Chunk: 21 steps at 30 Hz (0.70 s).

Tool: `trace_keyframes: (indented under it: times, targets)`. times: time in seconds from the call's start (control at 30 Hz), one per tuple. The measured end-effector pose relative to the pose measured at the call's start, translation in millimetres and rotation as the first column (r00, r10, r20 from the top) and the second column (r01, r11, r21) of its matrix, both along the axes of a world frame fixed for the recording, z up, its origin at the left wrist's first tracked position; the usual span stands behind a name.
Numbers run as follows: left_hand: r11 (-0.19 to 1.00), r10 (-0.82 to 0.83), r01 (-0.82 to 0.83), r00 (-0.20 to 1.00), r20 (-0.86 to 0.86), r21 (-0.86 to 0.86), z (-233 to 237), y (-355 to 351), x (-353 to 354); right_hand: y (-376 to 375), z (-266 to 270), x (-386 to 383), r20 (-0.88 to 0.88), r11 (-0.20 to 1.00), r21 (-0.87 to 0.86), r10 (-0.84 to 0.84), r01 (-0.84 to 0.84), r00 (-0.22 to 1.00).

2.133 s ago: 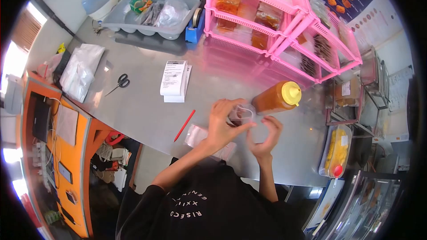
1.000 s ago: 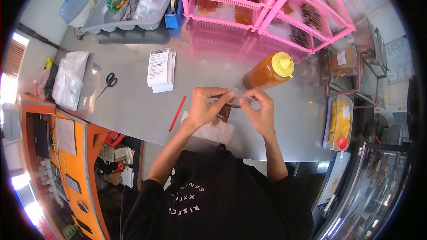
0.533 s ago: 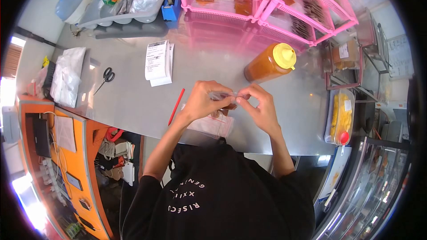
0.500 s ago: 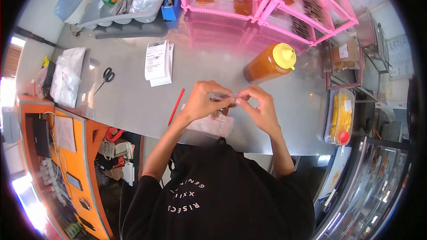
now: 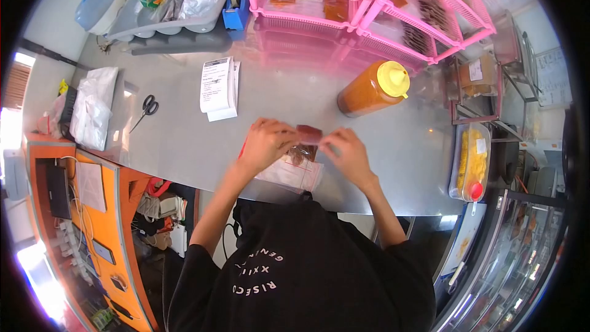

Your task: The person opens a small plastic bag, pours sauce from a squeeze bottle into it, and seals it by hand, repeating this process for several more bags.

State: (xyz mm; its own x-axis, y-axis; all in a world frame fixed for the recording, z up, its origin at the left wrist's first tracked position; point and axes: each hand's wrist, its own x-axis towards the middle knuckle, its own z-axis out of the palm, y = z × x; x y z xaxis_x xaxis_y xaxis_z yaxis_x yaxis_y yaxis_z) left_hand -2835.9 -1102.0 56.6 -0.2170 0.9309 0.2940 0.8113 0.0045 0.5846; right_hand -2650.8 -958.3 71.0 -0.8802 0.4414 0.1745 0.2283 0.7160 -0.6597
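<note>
A small plastic packet with dark red contents (image 5: 309,134) is stretched between my two hands above the near part of the table. My left hand (image 5: 268,144) pinches its left end, fingers curled. At its right end, my right hand (image 5: 348,152) grips with thumb and fingertips. Just below lies a brown-filled clear bag (image 5: 301,155), partly covered by the hands. Under that is a flat whitish plastic bag (image 5: 286,174) with red lines. A thin red stick (image 5: 243,147) shows only in part behind my left hand.
A squeeze bottle with a yellow cap (image 5: 373,88) leans ahead on the right. Printed slips (image 5: 219,89) and black scissors (image 5: 147,107) lie on the left of the steel table (image 5: 283,86). Pink racks (image 5: 307,15) and a grey tray (image 5: 138,27) line the back.
The dark red packet now shows plainly between the hands, where clear plastic was pinched before. My left hand has shifted left, covering most of the red stick; the hands are farther apart.
</note>
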Motion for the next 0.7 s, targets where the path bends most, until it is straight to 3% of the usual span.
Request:
trace_keyframes:
  times: [0.07, 0.17, 0.23, 0.33, 0.43, 0.53, 0.63, 0.7]
  targets:
    - [0.993, 0.035, -0.04, 0.998, -0.046, -0.11, -19.7, -14.7, 10.8, -13.5, -27.3, 4.9, 0.165, 0.996, 0.071, 0.045, -0.057, 0.985]
    - [0.956, 0.194, -0.184, 0.981, 0.025, -0.228, -32.2, -27.3, 34.9, -29.6, -43.5, 8.1, 0.113, 0.999, 0.038, -0.007, 0.003, 0.994]
    - [0.923, 0.308, -0.267, 0.944, 0.116, -0.278, -30.6, -28.1, 48.0, -32.1, -45.1, 9.0, 0.111, 0.994, -0.096, -0.031, 0.042, 0.993]
    - [0.877, 0.375, -0.358, 0.927, -0.01, -0.322, -24.9, -21.3, 57.5, -34.2, -44.2, 8.4, 0.104, 0.965, -0.249, -0.055, 0.08, 0.993]
    - [0.864, 0.378, -0.323, 0.923, 0.072, -0.387, -23.4, -15.8, 54.4, -32.6, -49.8, 9.1, 0.04, 0.94, -0.33, -0.078, 0.087, 0.996]
    - [0.881, 0.401, -0.248, 0.844, 0.356, -0.404, -31.4, -11.2, 44.0, -28.7, -49.1, 7.3, -0.004, 0.884, -0.456, -0.125, 0.109, 0.992]
    - [0.937, 0.348, -0.269, 0.765, 0.542, -0.222, -36.4, -11.2, 23.0, -24.5, -43.4, -0.5, -0.068, 0.863, -0.495, -0.159, 0.105, 0.985]
    - [0.922, 0.386, -0.293, 0.749, 0.538, -0.254, -30.4, -14.4, 13.7, -23.5, -43.3, -9.1, -0.123, 0.854, -0.512, -0.187, 0.099, 0.975]
